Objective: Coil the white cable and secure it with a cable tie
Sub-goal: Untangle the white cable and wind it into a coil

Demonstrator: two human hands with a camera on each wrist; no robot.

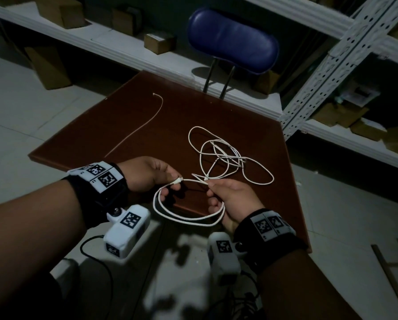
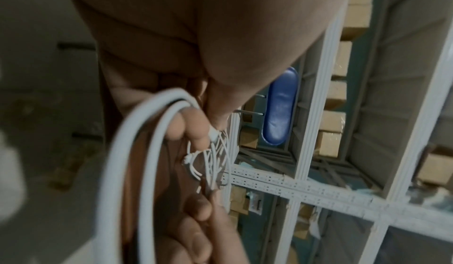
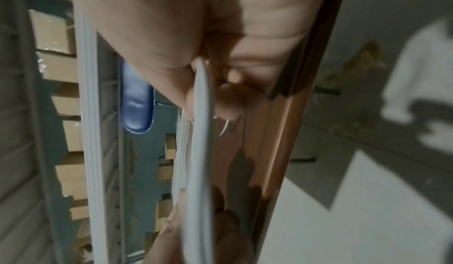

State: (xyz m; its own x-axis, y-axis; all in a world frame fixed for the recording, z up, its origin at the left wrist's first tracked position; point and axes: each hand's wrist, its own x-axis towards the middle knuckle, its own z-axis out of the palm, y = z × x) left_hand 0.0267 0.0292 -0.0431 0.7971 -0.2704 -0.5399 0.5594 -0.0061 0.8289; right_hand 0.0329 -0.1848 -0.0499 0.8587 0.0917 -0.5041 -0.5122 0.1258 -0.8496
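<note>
A white cable [image 1: 225, 155] lies in a loose tangle on the brown table [image 1: 170, 125]. Its near end is wound into two loops [image 1: 188, 218] hanging between my hands over the table's front edge. My left hand [image 1: 168, 183] pinches the cable's white plug end [image 1: 177, 181] and holds the loops [image 2: 137, 152] on its fingers. My right hand [image 1: 214, 192] pinches the cable where it leaves the loops, which also run through its curled fingers [image 3: 199, 132]. A thin pale cable tie [image 1: 142, 125] lies straight on the table's left part, apart from both hands.
A blue padded chair [image 1: 232, 40] stands behind the table. White metal shelving [image 1: 345, 65] with cardboard boxes runs along the back and right. Black wires [image 1: 96, 257] trail on the tiled floor below my left wrist.
</note>
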